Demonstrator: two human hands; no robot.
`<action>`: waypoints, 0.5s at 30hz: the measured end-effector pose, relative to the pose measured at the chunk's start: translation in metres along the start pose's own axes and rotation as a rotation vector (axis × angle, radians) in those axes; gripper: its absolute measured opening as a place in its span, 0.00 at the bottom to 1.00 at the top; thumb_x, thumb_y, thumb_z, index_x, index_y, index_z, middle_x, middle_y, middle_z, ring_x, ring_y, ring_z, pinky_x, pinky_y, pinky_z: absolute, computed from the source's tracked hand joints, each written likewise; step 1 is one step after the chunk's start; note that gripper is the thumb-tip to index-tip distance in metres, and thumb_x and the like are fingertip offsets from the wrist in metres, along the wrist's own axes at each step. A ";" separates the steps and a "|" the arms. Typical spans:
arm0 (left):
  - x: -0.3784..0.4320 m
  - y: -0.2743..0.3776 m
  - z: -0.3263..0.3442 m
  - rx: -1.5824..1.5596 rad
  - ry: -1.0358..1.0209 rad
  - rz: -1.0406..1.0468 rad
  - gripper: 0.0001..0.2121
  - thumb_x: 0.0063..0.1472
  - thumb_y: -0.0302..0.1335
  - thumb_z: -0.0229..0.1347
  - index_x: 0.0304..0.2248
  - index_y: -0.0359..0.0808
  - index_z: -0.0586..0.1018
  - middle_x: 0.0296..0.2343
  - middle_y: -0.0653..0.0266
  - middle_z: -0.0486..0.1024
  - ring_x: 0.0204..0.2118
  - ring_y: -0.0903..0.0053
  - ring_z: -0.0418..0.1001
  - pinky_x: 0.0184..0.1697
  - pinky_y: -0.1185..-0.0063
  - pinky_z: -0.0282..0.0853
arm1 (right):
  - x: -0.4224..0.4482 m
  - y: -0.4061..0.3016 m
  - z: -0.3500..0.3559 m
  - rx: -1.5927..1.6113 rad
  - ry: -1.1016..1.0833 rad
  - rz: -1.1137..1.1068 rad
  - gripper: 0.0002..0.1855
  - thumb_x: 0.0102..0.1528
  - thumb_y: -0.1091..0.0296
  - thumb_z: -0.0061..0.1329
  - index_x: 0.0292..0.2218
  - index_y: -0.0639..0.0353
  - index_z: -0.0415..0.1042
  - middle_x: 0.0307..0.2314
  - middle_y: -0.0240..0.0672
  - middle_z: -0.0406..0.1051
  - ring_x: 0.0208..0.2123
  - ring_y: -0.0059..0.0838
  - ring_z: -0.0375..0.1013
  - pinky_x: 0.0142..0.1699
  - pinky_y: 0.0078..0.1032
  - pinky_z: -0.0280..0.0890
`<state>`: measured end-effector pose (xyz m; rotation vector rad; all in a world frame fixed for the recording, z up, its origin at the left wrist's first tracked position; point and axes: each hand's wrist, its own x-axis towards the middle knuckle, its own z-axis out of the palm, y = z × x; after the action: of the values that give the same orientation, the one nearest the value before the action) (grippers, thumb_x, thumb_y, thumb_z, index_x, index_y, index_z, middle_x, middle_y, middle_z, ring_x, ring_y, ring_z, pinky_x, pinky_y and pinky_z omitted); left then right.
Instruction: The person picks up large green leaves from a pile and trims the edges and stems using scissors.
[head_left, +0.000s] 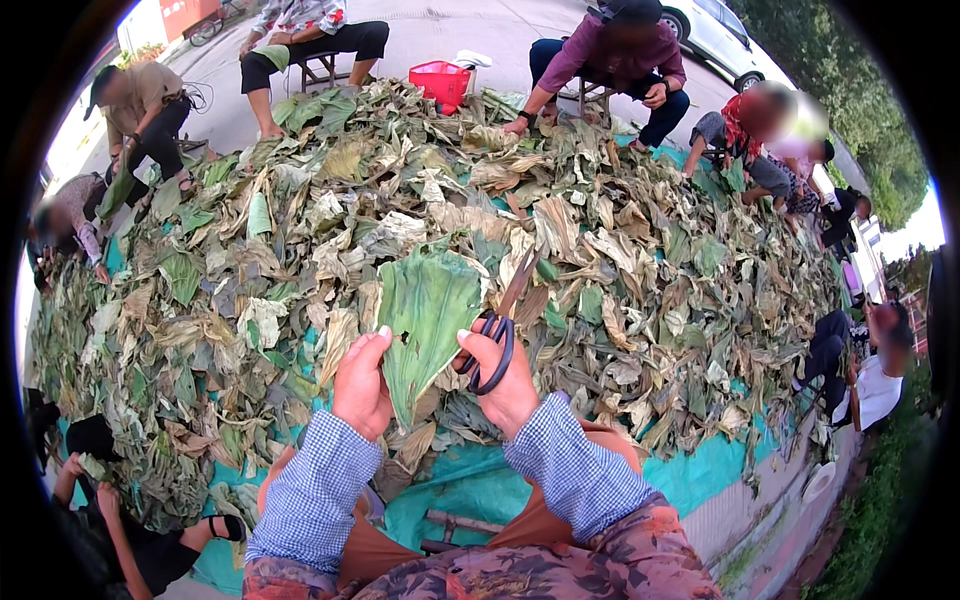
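A green, fan-shaped piece of dried leaf (429, 311) is stretched upright between my two hands, with a small dark hole near its left side. My left hand (363, 385) pinches its left edge between thumb and fingers. On the opposite edge rests the thumb of my right hand (501, 379), which also holds a pair of dark-handled scissors (495, 349). The rusty scissor blades point up and away to the right, over the leaf pile (600, 360). Beneath both hands lie more crumpled leaves, tan and grey-green.
Teal sheeting (465, 480) shows under the pile near my knees. Several people sit around the heap, one in a maroon shirt (577, 64) handling leaves across from me. A red basket (440, 84) stands at the far edge. A white car (716, 34) is parked behind on the pavement.
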<state>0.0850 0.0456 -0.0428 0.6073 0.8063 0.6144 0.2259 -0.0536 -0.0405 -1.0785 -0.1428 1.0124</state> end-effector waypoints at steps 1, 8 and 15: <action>-0.001 -0.001 0.002 -0.014 0.006 -0.002 0.10 0.65 0.31 0.47 0.38 0.31 0.70 0.35 0.59 0.74 0.37 0.73 0.74 0.42 0.75 0.71 | 0.000 0.000 -0.002 0.001 -0.001 0.002 0.14 0.51 0.72 0.51 0.38 0.62 0.61 0.26 0.32 0.64 0.24 0.25 0.67 0.31 0.23 0.63; 0.001 -0.003 0.004 0.000 0.011 -0.010 0.10 0.65 0.31 0.47 0.38 0.31 0.70 0.35 0.59 0.74 0.37 0.73 0.75 0.42 0.75 0.71 | 0.002 -0.003 -0.005 0.013 -0.018 0.009 0.14 0.51 0.72 0.51 0.37 0.62 0.61 0.26 0.32 0.64 0.25 0.26 0.67 0.31 0.23 0.64; 0.004 -0.008 -0.004 -0.051 -0.056 -0.047 0.12 0.65 0.31 0.46 0.40 0.30 0.71 0.35 0.58 0.76 0.36 0.72 0.77 0.41 0.76 0.74 | 0.004 0.003 -0.007 0.048 -0.033 -0.026 0.13 0.51 0.72 0.53 0.36 0.61 0.63 0.27 0.31 0.65 0.26 0.25 0.68 0.31 0.23 0.65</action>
<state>0.0862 0.0439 -0.0523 0.5548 0.7482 0.5708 0.2297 -0.0550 -0.0476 -1.0145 -0.1581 1.0056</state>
